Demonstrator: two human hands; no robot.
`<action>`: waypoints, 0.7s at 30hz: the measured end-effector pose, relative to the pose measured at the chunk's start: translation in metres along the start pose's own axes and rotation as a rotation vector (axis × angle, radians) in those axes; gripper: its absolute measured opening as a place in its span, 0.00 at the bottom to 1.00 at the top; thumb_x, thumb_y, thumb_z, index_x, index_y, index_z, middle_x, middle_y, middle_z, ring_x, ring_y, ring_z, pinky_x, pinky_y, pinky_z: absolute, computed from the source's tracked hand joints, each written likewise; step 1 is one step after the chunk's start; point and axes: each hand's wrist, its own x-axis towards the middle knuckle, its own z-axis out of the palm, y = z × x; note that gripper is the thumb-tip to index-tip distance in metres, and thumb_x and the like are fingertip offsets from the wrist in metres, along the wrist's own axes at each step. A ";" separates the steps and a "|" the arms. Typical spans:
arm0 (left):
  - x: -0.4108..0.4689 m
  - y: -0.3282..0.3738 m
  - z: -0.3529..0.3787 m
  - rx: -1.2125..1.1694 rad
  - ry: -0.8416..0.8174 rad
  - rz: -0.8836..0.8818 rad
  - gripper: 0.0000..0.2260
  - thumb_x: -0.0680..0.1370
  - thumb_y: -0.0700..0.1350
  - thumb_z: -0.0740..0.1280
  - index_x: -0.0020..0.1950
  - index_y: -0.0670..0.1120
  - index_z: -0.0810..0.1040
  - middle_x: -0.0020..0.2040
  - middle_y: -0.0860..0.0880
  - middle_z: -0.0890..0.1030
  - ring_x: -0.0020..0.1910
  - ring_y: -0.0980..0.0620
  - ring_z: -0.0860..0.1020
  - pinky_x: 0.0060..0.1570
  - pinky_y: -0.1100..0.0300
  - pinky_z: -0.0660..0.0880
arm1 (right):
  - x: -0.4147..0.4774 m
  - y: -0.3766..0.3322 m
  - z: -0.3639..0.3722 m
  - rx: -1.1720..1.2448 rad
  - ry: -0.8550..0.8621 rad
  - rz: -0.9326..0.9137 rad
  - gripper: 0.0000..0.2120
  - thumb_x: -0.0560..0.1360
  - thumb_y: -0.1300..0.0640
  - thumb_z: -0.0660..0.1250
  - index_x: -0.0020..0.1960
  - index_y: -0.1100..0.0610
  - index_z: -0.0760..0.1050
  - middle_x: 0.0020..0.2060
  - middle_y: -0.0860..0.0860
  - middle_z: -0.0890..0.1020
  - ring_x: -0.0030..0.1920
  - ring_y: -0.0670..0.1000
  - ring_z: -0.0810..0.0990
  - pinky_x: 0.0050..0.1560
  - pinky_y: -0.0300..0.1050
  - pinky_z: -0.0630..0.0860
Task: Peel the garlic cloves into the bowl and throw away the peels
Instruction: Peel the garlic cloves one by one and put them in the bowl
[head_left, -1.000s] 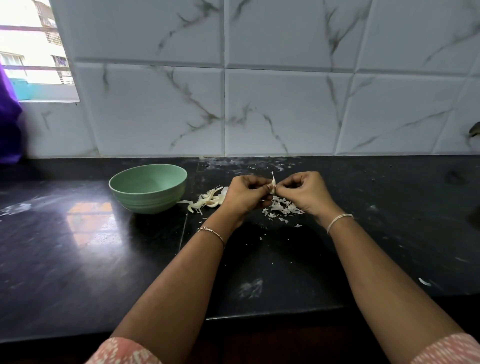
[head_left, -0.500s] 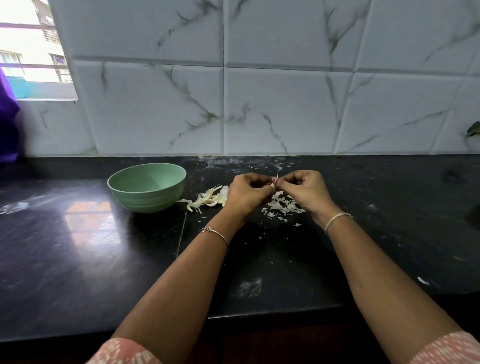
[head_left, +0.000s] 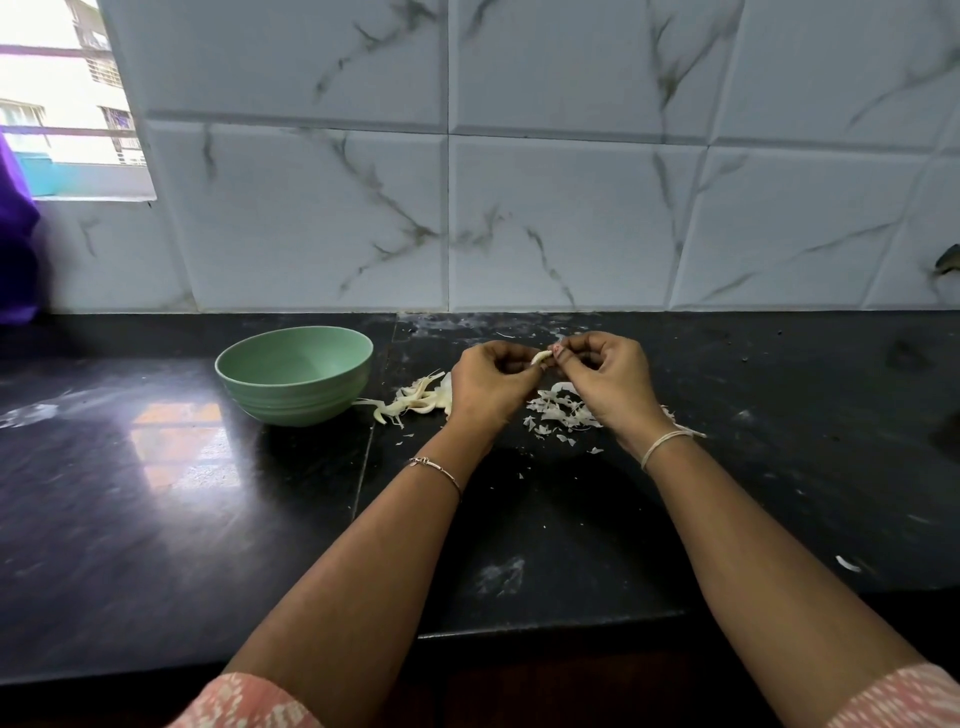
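Garlic clove (head_left: 542, 356): small and pale, held in the air between both hands, above the counter (head_left: 156, 519) and to the right of the bowl (head_left: 291, 402).
Left hand (head_left: 491, 384): fingers curled, thumb and fingertips pinching the clove's left end; a thin bracelet (head_left: 436, 467) on the wrist.
Right hand (head_left: 608, 382): fingers curled, fingertips nipping the clove's right tip (whether they catch skin or flesh is too small to tell); a pale thread (head_left: 665, 442) round the wrist.
Bowl: mint green, upright on the counter, left of the left hand and apart from it.
Peels (head_left: 563, 410): white flakes scattered on the counter beneath the right hand, with a few strays nearer the camera.
Stalk scraps (head_left: 415, 400): cream, stringy pieces lying between the bowl and the left hand.
Counter: black polished stone with dusty smears and a window's reflection left of centre.
Wall (head_left: 571, 223): white marble-look tiles; a window (head_left: 62, 104) at upper left, a purple cloth (head_left: 15, 249) below it.
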 end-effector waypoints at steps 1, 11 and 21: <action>0.001 0.000 -0.001 0.018 0.027 0.014 0.06 0.70 0.38 0.76 0.45 0.43 0.84 0.37 0.45 0.84 0.35 0.52 0.80 0.47 0.51 0.82 | 0.000 -0.001 0.000 -0.017 0.006 -0.009 0.08 0.74 0.63 0.71 0.41 0.51 0.81 0.38 0.52 0.85 0.42 0.51 0.85 0.50 0.52 0.82; 0.003 0.000 -0.004 0.076 -0.018 0.082 0.05 0.72 0.42 0.76 0.45 0.45 0.84 0.37 0.46 0.84 0.35 0.53 0.80 0.48 0.51 0.82 | 0.001 -0.002 -0.008 -0.108 0.000 -0.034 0.07 0.69 0.63 0.75 0.38 0.53 0.81 0.34 0.52 0.84 0.36 0.48 0.81 0.41 0.44 0.79; -0.002 0.005 -0.007 -0.301 -0.198 -0.082 0.02 0.77 0.34 0.69 0.47 0.38 0.80 0.36 0.48 0.83 0.34 0.57 0.82 0.40 0.64 0.81 | -0.004 -0.012 -0.008 0.124 -0.029 0.104 0.08 0.72 0.69 0.70 0.38 0.59 0.79 0.32 0.55 0.82 0.32 0.46 0.80 0.41 0.37 0.79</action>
